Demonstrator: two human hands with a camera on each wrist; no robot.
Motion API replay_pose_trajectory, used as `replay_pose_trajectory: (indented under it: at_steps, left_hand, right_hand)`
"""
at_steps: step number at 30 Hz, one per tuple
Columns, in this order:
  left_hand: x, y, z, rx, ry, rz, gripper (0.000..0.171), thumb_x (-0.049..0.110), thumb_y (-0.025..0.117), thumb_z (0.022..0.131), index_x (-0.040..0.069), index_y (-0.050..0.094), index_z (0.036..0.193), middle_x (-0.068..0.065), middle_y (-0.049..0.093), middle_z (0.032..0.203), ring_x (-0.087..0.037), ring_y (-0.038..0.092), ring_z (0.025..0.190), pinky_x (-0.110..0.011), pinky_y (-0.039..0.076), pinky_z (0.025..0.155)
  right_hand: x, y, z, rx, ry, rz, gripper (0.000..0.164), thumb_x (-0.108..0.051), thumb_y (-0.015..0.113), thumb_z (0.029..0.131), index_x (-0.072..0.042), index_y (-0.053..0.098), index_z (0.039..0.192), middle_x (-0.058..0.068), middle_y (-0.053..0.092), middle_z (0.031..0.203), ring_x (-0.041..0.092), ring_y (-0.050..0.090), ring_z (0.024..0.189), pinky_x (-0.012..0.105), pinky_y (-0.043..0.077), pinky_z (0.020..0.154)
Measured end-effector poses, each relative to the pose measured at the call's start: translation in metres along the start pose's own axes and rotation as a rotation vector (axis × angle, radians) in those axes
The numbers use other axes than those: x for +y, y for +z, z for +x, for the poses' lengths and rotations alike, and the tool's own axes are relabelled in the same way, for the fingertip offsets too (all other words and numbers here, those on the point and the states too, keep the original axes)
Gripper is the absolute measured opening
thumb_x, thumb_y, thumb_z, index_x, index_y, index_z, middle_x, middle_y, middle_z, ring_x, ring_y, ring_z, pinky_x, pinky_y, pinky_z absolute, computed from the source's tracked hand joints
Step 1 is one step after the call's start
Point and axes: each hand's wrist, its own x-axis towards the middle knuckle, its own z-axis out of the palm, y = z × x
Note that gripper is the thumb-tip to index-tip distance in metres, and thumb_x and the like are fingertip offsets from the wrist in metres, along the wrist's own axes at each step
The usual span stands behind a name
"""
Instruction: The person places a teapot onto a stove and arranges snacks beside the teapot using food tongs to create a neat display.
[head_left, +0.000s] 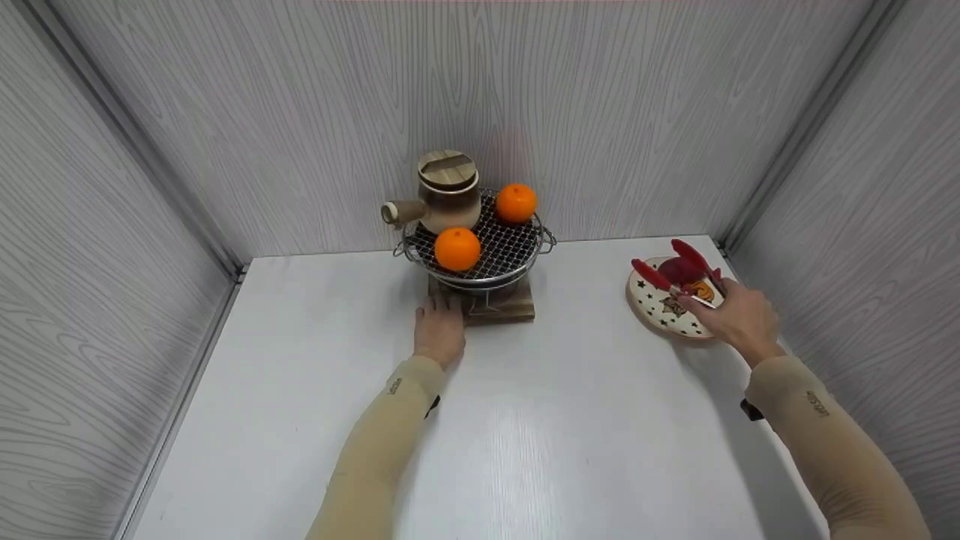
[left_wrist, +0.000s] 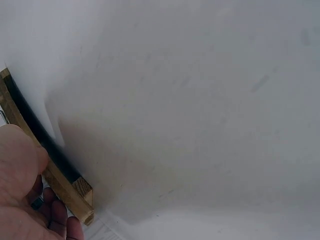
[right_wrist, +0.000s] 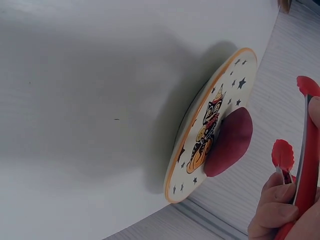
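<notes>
My left hand (head_left: 440, 330) grips the front left corner of a wooden base (head_left: 510, 307), thumb and fingers at its edge (left_wrist: 60, 187). On that base stands a small stove with a round wire grill (head_left: 499, 244). The grill carries a clay teapot (head_left: 448, 199) with a wooden lid and side handle, plus a front orange (head_left: 457, 249) and a back orange (head_left: 516, 203). At the right, my right hand (head_left: 742, 319) holds red-tipped tongs (right_wrist: 306, 170), their tips spread apart above a patterned plate (right_wrist: 187, 150). A dark red, sweet-potato-like piece (right_wrist: 230, 142) lies on the plate, apart from the tongs.
The white table (head_left: 555, 420) reaches up to a grey wood-grain back wall (head_left: 315, 135). A side wall (head_left: 862, 225) rises close to the plate and right arm. Another wall (head_left: 90, 315) bounds the left side.
</notes>
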Motion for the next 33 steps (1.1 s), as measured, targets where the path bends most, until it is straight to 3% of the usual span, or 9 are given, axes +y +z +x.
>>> replay_pose_trajectory:
  at_steps: [5,8,12,18,22,28,33]
  left_hand:
    - [0.000,0.001,-0.001,0.034,0.002,-0.015,0.055,0.015,0.070,0.108,-0.004,0.053,0.157,-0.034,0.056,0.159,-0.049,0.059,0.140,-0.061,0.055,0.108]
    - [0.000,0.001,-0.001,0.029,-0.002,-0.024,0.056,0.015,0.071,0.107,-0.003,0.053,0.156,-0.033,0.057,0.158,-0.049,0.059,0.139,-0.061,0.055,0.108]
    - [0.000,0.001,-0.001,0.007,-0.010,-0.022,0.058,0.014,0.072,0.106,-0.003,0.052,0.158,-0.033,0.055,0.161,-0.049,0.058,0.141,-0.061,0.054,0.110]
    - [-0.001,0.001,0.001,-0.004,-0.008,-0.008,0.059,0.013,0.072,0.105,-0.003,0.052,0.158,-0.032,0.056,0.160,-0.048,0.059,0.140,-0.061,0.054,0.110]
    - [-0.001,0.003,0.001,0.015,0.004,-0.005,0.059,0.013,0.073,0.105,-0.004,0.053,0.157,-0.032,0.057,0.158,-0.049,0.060,0.138,-0.061,0.055,0.109]
    - [-0.001,0.002,0.000,0.020,0.013,0.010,0.056,0.015,0.072,0.106,-0.003,0.055,0.155,-0.032,0.059,0.156,-0.049,0.061,0.137,-0.061,0.055,0.109]
    - [0.000,0.000,0.000,-0.007,-0.001,0.030,0.058,0.018,0.073,0.106,-0.002,0.052,0.157,-0.031,0.058,0.158,-0.048,0.059,0.139,-0.059,0.054,0.112]
  right_hand:
    - [0.008,-0.001,0.001,-0.017,0.007,0.002,0.114,-0.091,0.061,0.093,0.004,0.058,0.156,0.040,0.071,0.130,0.049,0.067,0.100,0.047,0.046,0.070]
    - [0.012,-0.002,0.002,-0.029,0.023,0.005,0.114,-0.090,0.062,0.093,0.005,0.058,0.155,0.036,0.072,0.121,0.042,0.060,0.095,0.043,0.042,0.070]
    - [0.018,-0.004,0.003,-0.018,0.039,0.006,0.107,-0.089,0.063,0.093,0.006,0.064,0.142,0.029,0.069,0.108,0.036,0.055,0.091,0.040,0.038,0.069]
    - [0.028,-0.007,0.004,-0.026,0.066,0.000,0.104,-0.091,0.060,0.093,0.007,0.065,0.129,0.031,0.069,0.108,0.036,0.058,0.087,0.038,0.041,0.066]
    - [0.036,-0.009,0.006,-0.068,0.071,-0.001,0.111,-0.093,0.058,0.093,0.010,0.062,0.136,0.033,0.069,0.112,0.039,0.062,0.091,0.041,0.046,0.068]
    - [0.046,-0.010,0.009,-0.118,0.066,0.019,0.119,-0.089,0.058,0.096,0.015,0.052,0.151,0.044,0.064,0.136,0.056,0.066,0.114,0.060,0.056,0.085]
    - [0.053,-0.008,0.012,-0.102,0.047,0.030,0.118,-0.089,0.059,0.096,0.016,0.055,0.151,0.045,0.066,0.135,0.053,0.068,0.107,0.059,0.055,0.083]
